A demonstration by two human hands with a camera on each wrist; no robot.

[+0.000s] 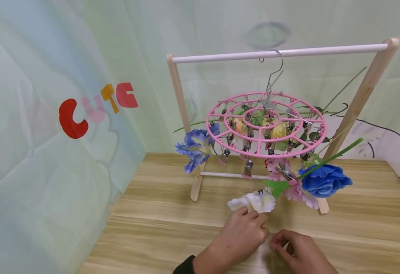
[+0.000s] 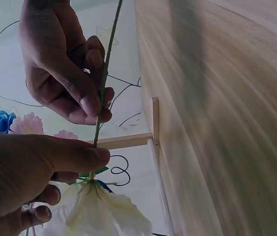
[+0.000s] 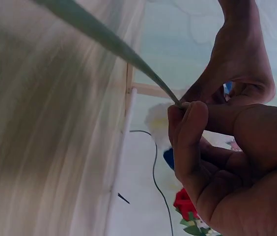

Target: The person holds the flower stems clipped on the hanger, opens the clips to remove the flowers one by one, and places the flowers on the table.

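A pale green cloth backdrop [image 1: 49, 152] hung behind us, with felt letters spelling "CUTE" [image 1: 97, 108] stuck to it on our left. Below it ran the wooden counter [image 1: 159, 224], light and grained. On the counter stood a wooden rack [image 1: 181, 102] with a white crossbar [image 1: 323, 50], and from that bar a wire hook carried a round pink clip hanger [image 1: 266, 125]. Several artificial flowers hung clipped to it: a blue-purple flower [image 1: 196, 146] at its left edge, a deep blue rose [image 1: 325, 180] with a long green stem at its lower right, a pink flower [image 1: 297, 192] just beside the rose, and yellow blooms up inside the ring.

In front of the rack, low over the counter, we held a white flower [image 1: 255, 201]. Our left hand [image 1: 242, 236] had its grip pinched on the thin green stem [image 2: 104, 83] just behind the bloom, thumb pressed over it, as the left wrist view showed. Our right hand [image 1: 297, 249], just beside the left, had its grip pinched on the same stem further along, between thumb and curled fingers [image 3: 190, 132]. The white petals lay just beyond our left knuckles, near the rack's lower rail [image 1: 231, 175].
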